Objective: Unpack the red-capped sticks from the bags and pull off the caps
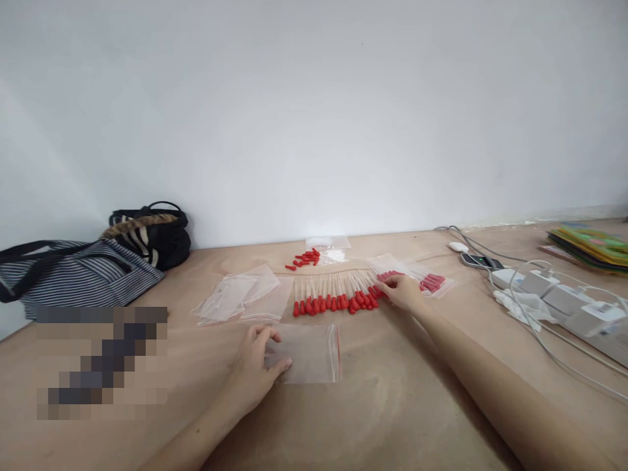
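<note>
My left hand (256, 366) rests on a clear zip bag (311, 353) with a red seal strip, thumb and fingers pinching its left edge against the table. My right hand (403, 291) reaches to the right end of a row of clear droppers with red bulbs (336, 294), fingers curled on the red bulbs there. A filled bag of droppers (429, 281) lies just right of that hand. Loose red bulbs (304, 259) lie behind the row.
A pile of empty clear bags (243, 297) lies at the left of the row. Striped and black bags (98, 265) sit at far left. At the right are a power strip with chargers and cables (564, 304), a phone (481, 261) and coloured books (591, 245).
</note>
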A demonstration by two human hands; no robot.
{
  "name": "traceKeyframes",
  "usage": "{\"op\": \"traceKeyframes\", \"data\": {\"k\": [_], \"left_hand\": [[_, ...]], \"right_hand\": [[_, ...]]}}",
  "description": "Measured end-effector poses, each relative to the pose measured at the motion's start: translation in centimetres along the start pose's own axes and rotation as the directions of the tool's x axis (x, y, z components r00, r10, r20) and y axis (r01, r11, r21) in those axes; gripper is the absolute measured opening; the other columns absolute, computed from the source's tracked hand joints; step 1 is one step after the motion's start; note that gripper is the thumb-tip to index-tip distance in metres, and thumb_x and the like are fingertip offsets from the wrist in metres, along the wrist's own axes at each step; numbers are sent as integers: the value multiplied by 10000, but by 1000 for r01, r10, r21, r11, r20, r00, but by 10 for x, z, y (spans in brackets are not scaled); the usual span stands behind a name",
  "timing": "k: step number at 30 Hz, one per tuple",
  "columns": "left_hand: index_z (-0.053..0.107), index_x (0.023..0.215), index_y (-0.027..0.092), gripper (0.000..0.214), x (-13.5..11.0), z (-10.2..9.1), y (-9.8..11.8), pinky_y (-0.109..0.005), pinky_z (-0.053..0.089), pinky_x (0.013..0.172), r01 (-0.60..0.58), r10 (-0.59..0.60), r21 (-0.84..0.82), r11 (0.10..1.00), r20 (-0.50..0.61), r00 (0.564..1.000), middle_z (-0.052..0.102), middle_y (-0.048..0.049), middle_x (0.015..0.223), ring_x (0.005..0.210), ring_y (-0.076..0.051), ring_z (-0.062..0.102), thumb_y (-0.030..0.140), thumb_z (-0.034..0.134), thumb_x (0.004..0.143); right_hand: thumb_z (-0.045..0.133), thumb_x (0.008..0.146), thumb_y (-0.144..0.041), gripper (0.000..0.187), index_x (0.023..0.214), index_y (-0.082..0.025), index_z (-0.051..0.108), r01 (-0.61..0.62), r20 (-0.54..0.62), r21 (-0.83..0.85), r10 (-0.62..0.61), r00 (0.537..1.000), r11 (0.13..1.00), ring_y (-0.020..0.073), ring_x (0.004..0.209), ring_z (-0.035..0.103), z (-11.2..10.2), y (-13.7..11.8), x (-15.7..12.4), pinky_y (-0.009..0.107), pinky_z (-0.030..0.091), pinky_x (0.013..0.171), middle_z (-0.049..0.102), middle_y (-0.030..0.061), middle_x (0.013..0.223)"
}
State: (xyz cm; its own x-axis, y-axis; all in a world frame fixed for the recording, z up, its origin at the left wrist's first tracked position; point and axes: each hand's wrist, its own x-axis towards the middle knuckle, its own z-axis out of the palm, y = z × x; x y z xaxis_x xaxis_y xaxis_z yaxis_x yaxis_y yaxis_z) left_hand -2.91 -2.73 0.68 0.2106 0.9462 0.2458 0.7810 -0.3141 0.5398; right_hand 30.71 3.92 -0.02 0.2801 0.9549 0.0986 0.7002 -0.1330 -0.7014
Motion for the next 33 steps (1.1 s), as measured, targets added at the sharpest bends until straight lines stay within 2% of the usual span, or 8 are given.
{"op": "traceKeyframes", "data": {"k": [8, 12, 16, 21, 25, 28, 30, 33], "left_hand": [[570, 833, 179, 222, 7, 3, 0, -336, 531, 703, -25, -18, -398, 917, -104, 994, 547, -45, 897, 773, -175, 599, 313, 584, 657], [556, 919, 182, 355, 22, -25, -8, -307, 534, 676, 78, -171, -449, 890, -171, 970, 621, -27, 791, 745, -188, 631, 429, 607, 670], [533, 970, 186, 416, 55, -71, -43, -293, 527, 660, 150, -261, -304, 941, -365, 894, 621, -6, 820, 711, -175, 634, 453, 628, 665], [466, 1077, 151, 437, 100, -103, -93, -275, 494, 737, 87, -75, 26, 996, -299, 951, 588, 26, 868, 801, -144, 603, 401, 584, 738], [526, 999, 116, 369, 116, -97, -101, -395, 427, 880, 49, -3, 131, 990, -325, 946, 563, -22, 918, 974, -238, 540, 360, 588, 729], [540, 974, 126, 284, 109, -78, -87, -483, 330, 959, 32, 54, 198, 980, -410, 911, 539, -68, 988, 1098, -293, 444, 341, 480, 798], [562, 924, 157, 231, 96, -60, -72, -453, 362, 941, -18, 114, 226, 974, -421, 900, 547, -70, 984, 1056, -272, 476, 325, 477, 790], [600, 842, 201, 154, 65, -32, -45, -396, 413, 894, -327, 410, 298, 897, -287, 866, 581, -65, 937, 960, -222, 534, 294, 490, 788]], "right_hand": [[527, 722, -371, 267, 822, -175, 680, 4, 49, 31, -6, 999, 1000, 165, 629, 611, -9, 11, -12, 259, 444, 609, 667, 30, 663], [501, 740, -374, 273, 820, -183, 679, 14, 16, -30, -14, 1000, 999, 168, 630, 606, -11, 15, -10, 253, 434, 581, 664, 29, 660], [491, 742, -328, 243, 818, -180, 668, -17, -168, -223, -21, 986, 975, 212, 801, 603, -21, 23, 3, 286, 424, 686, 676, 75, 833], [556, 680, -502, 482, 995, -142, 619, -203, -293, -399, 86, 952, 894, 326, 987, 532, -32, 36, 21, 396, 400, 775, 627, 167, 988], [533, 598, -680, 667, 994, -150, 617, -321, -264, -415, 225, 938, 851, 347, 956, 551, -32, 39, 29, 421, 409, 740, 628, 185, 970], [547, 587, -673, 569, 859, -184, 654, -334, -191, -374, 280, 941, 865, 330, 894, 581, -32, 38, 33, 416, 405, 723, 651, 158, 877], [576, 590, -625, 459, 749, -203, 663, -331, -160, -336, 293, 943, 882, 322, 860, 592, -32, 38, 35, 412, 400, 715, 659, 137, 808], [605, 607, -533, 326, 644, -213, 652, -331, -172, -277, 292, 941, 902, 315, 828, 598, -33, 38, 36, 412, 394, 710, 659, 116, 739]]}}
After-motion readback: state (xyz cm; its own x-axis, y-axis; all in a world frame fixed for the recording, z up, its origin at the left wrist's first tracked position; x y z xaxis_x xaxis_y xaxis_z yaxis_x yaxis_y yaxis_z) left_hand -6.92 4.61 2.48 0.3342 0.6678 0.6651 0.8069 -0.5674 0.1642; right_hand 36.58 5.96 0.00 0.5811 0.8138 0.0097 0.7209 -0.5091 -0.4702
